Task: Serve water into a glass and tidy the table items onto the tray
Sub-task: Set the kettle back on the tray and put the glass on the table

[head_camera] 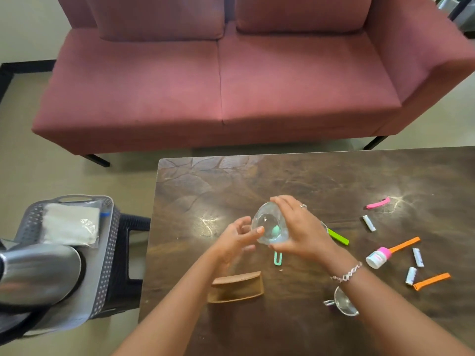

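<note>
Over the middle of the dark wooden table, my right hand grips a clear glass tilted on its side, its base turned toward me. My left hand is just left of the glass with loosely curled fingers, its fingertips at the glass wall. A grey perforated tray stands on a stool left of the table; it holds a steel jug and a wrapped white packet.
On the table lie a brown coaster holder, a mint clip, a green stick, a pink clip, two orange clips, a small white bottle with a pink neck, several white rolls and a metal strainer. A pink sofa stands behind.
</note>
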`<state>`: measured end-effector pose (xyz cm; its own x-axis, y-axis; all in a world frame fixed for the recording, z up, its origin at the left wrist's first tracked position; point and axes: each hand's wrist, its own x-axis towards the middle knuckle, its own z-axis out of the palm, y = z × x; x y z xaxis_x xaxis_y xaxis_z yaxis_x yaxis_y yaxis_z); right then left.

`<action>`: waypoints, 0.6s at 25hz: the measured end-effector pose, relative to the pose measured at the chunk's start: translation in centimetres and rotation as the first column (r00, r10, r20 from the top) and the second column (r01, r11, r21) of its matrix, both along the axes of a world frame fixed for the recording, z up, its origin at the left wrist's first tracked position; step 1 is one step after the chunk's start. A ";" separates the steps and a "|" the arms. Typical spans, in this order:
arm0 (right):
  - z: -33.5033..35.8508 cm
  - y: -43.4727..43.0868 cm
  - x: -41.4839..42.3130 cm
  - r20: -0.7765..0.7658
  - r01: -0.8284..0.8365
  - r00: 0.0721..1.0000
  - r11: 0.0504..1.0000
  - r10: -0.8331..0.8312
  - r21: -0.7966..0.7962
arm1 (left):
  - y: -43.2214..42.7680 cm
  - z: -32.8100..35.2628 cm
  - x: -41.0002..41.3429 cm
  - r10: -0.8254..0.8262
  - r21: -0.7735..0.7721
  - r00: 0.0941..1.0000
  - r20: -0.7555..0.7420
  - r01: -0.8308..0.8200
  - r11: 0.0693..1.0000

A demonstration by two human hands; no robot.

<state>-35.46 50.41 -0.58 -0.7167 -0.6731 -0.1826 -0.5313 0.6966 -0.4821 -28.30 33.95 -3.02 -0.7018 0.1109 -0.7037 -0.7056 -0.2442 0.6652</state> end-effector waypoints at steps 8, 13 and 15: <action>-6.9 0.4 -8.4 -0.020 0.109 0.994 0.985 -0.107 0.132 | 1.2 -4.0 -1.2 -0.559 -0.742 0.827 0.068 0.417 0.526; -9.1 0.4 -11.1 -0.013 0.171 0.985 0.968 -0.172 0.182 | 0.9 -5.7 0.8 -0.561 -0.781 0.808 0.181 0.465 0.416; -9.8 0.6 -11.6 0.011 0.183 0.982 0.967 -0.187 0.176 | 0.8 -5.9 1.2 -0.557 -0.772 0.807 0.194 0.476 0.421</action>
<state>-47.05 50.98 -10.35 -0.8189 -0.4855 -0.3061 -0.3737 0.8559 -0.3575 -27.07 34.71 -8.87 -0.7592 -0.0660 -0.6475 -0.4538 0.7668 0.4539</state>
